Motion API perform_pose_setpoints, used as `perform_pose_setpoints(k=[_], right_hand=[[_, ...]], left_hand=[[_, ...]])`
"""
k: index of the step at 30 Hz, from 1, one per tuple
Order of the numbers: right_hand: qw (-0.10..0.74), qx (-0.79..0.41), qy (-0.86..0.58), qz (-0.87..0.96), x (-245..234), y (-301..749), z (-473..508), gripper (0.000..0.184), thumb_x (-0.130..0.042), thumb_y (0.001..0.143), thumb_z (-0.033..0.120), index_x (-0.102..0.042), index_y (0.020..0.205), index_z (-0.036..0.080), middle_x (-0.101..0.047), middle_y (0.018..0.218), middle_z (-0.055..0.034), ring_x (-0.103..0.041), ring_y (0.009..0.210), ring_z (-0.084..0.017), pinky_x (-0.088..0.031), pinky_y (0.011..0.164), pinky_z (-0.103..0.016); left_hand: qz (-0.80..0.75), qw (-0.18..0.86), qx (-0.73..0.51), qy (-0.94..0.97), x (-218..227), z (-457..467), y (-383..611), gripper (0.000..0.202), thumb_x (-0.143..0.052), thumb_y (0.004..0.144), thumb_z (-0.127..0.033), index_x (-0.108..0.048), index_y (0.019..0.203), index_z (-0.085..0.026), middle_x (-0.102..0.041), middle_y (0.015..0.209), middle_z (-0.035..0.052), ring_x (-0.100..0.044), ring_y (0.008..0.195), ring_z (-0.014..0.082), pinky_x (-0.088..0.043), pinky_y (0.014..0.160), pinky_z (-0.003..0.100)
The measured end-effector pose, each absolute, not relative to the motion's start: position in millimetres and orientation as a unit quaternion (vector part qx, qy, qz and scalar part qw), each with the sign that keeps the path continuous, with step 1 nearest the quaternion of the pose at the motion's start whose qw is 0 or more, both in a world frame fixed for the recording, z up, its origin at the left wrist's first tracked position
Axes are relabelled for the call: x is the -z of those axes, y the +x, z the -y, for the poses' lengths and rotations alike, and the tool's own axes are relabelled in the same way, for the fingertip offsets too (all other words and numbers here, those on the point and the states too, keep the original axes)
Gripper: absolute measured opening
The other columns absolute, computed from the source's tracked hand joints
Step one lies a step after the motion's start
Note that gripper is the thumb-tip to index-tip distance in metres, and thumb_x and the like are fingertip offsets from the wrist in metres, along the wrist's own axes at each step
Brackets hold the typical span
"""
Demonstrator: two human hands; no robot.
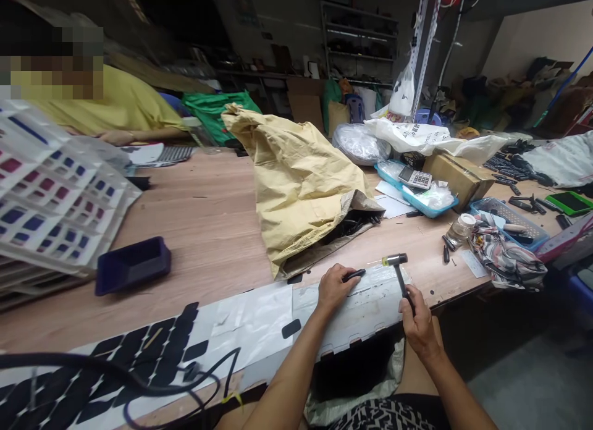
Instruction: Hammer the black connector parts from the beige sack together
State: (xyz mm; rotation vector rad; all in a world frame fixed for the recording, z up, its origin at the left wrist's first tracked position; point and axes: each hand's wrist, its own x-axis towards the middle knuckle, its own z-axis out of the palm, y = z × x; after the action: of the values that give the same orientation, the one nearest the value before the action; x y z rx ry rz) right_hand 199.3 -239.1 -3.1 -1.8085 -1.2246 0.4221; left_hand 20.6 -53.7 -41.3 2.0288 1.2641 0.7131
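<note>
My right hand (417, 319) is closed round the black handle of a small hammer (397, 270), whose head is raised just above the front of the wooden table (208, 220). My left hand (334, 288) pinches a small black flat piece (354, 274) and holds it down on a grey-white sheet (370, 303) at the table's near edge. The hammer head hangs a little to the right of that piece. Many similar black pieces (115, 362) lie in rows on the sheet to the left.
A big yellow paper sack (296, 177) lies open behind my hands. A dark blue tray (132, 264) and stacked card trays (50, 195) are at the left. At the right stand a calculator (416, 178), blue baskets (509, 217) and crumpled cloth (504, 257). A black cable (139, 380) crosses the front. A person sits far left.
</note>
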Motion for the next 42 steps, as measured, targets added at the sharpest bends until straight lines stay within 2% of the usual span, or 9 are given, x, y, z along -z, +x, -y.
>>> perform_pose_setpoints(k=[3,7,17,22,28,34,36,38,42], right_hand=[[0.401,-0.157,-0.732,0.528,2.3,193.0,238.1,0.04,-0.041,0.099,0.037,-0.059,0.13,0.018,-0.069,0.124,-0.0118,-0.065,0.115,-0.024,-0.051,0.101,-0.037],[0.339,-0.129,-0.741,0.566,0.6,186.5,229.2,0.043,-0.04,0.098,0.029,-0.06,0.135,0.018,-0.067,0.131,-0.0113,-0.064,0.12,-0.025,-0.052,0.102,-0.039],[0.229,-0.064,-0.769,0.593,-5.4,173.6,214.3,0.048,-0.04,0.099,0.023,-0.056,0.144,0.026,-0.072,0.1,-0.008,-0.071,0.084,-0.023,-0.057,0.075,-0.03],[0.277,-0.063,-0.748,0.6,-10.1,173.7,212.3,0.046,-0.039,0.1,0.025,-0.054,0.144,0.027,-0.071,0.108,-0.0076,-0.069,0.097,-0.022,-0.056,0.085,-0.029],[0.237,-0.098,-0.739,0.623,-7.4,168.0,214.1,0.047,-0.039,0.099,0.024,-0.056,0.143,0.026,-0.072,0.105,-0.0075,-0.07,0.09,-0.021,-0.057,0.082,-0.03],[0.367,-0.152,-0.735,0.55,-4.5,194.0,198.1,0.044,-0.044,0.096,0.031,-0.062,0.135,0.022,-0.069,0.124,-0.0095,-0.065,0.114,-0.023,-0.051,0.102,-0.037],[0.399,-0.188,-0.756,0.484,-2.6,207.4,188.5,0.046,-0.046,0.093,0.035,-0.063,0.132,0.018,-0.073,0.109,-0.0099,-0.069,0.098,-0.022,-0.056,0.09,-0.035],[0.434,-0.252,-0.766,0.403,-0.6,219.3,179.4,0.05,-0.046,0.091,0.04,-0.06,0.132,0.014,-0.071,0.085,-0.0054,-0.066,0.066,-0.016,-0.056,0.062,-0.028],[0.494,-0.401,-0.717,0.285,-1.2,233.8,167.6,0.054,-0.048,0.086,0.043,-0.054,0.132,0.016,-0.057,0.069,0.006,-0.04,0.035,-0.007,-0.03,0.031,-0.018]], left_hand=[[-0.474,0.32,-0.275,0.773,41.9,54.7,19.2,0.022,-0.068,0.082,-0.034,-0.077,0.1,-0.026,-0.064,0.09,0.0027,-0.06,0.092,0.0209,-0.044,0.079,0.031],[-0.473,0.33,-0.271,0.77,41.5,54.9,18.7,0.021,-0.07,0.081,-0.03,-0.077,0.1,-0.025,-0.064,0.092,0.0028,-0.06,0.093,0.0204,-0.044,0.08,0.031],[-0.477,0.343,-0.274,0.761,40.4,54.3,19.8,0.02,-0.072,0.079,-0.028,-0.078,0.098,-0.027,-0.064,0.089,0.002,-0.06,0.092,0.0199,-0.043,0.079,0.031],[-0.476,0.344,-0.282,0.758,38.4,54.6,20.3,0.018,-0.073,0.079,-0.028,-0.078,0.096,-0.029,-0.065,0.089,0.0015,-0.06,0.091,0.0195,-0.042,0.08,0.031],[-0.483,0.341,-0.276,0.758,37.4,53.8,20.7,0.014,-0.073,0.078,-0.027,-0.078,0.091,-0.028,-0.063,0.086,0.001,-0.058,0.09,0.0195,-0.042,0.079,0.031],[-0.482,0.346,-0.28,0.755,36.4,55.5,20.7,0.018,-0.072,0.078,-0.027,-0.078,0.095,-0.028,-0.065,0.089,0.002,-0.06,0.093,0.0205,-0.043,0.082,0.032],[-0.483,0.347,-0.279,0.754,36.2,55.3,20.9,0.018,-0.073,0.077,-0.026,-0.078,0.095,-0.027,-0.066,0.089,0.002,-0.06,0.093,0.0207,-0.043,0.082,0.032],[-0.478,0.35,-0.278,0.756,35.3,53.9,20.7,0.018,-0.073,0.077,-0.026,-0.078,0.093,-0.027,-0.067,0.09,0.0021,-0.06,0.094,0.0212,-0.043,0.083,0.033],[-0.458,0.361,-0.265,0.768,28.9,54.8,15.3,0.015,-0.075,0.076,-0.03,-0.078,0.09,-0.027,-0.068,0.089,0.0033,-0.059,0.093,0.0234,-0.043,0.086,0.036]])
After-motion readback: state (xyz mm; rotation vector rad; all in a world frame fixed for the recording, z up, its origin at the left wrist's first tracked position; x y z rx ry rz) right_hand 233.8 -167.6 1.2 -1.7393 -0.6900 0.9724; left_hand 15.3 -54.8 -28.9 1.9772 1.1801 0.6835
